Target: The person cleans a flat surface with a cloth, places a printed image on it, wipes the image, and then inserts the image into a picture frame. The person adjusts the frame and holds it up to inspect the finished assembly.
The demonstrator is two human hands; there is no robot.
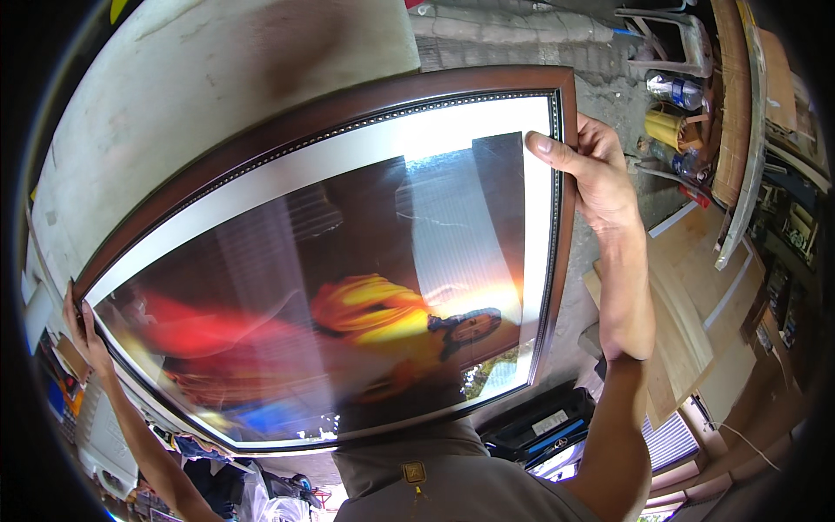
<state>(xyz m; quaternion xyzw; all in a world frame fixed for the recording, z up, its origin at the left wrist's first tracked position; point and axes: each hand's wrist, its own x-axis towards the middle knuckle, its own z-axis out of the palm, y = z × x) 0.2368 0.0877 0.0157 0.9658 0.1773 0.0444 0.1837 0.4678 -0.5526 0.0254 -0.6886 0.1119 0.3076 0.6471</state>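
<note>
A large framed picture (374,209) with a dark brown wooden frame, a beaded inner edge and a white border is held up between my two hands. Its glossy face carries a dark scene with a figure in yellow and red, and bright reflections streak across it. My right hand (600,170) grips the right side near the upper corner, thumb on the front and fingers behind the frame. At the far left corner, my left hand (85,337) clasps the edge; some of its fingers are hidden behind it.
A pale tabletop (174,113) lies beyond the frame. Plastic bottles (674,90), a yellow container (664,128) and a grey stool-like piece (670,39) are on the concrete floor at right. Wooden boards (696,287) lean nearby. A black case (539,426) sits at the lower right.
</note>
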